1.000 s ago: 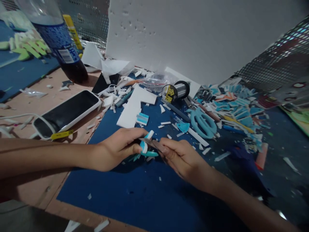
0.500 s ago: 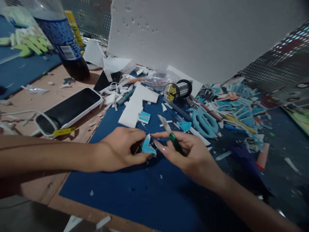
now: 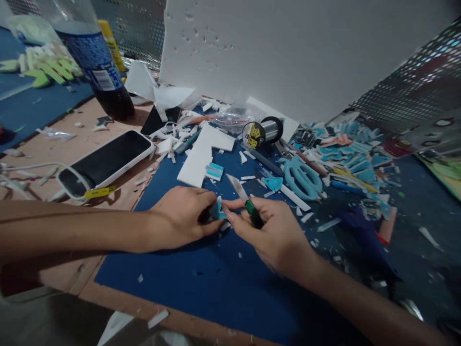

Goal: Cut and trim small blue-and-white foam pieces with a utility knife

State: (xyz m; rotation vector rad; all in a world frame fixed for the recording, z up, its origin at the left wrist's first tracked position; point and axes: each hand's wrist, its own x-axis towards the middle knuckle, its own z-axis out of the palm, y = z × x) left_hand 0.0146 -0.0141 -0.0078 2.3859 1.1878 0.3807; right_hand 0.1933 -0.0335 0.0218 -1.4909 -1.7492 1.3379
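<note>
The left hand (image 3: 180, 212) pinches a small blue-and-white foam-like piece (image 3: 216, 210); the right hand (image 3: 275, 228) grips a green-handled, metal-bladed knife (image 3: 248, 205). Trimming seems underway; cutting calls for lowering the knife.

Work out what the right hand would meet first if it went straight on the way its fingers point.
Likely the blue piece in the left hand: the fingertips of the right hand seem to touch it, though depth is hard to judge. Beyond it comes the left hand.
</note>
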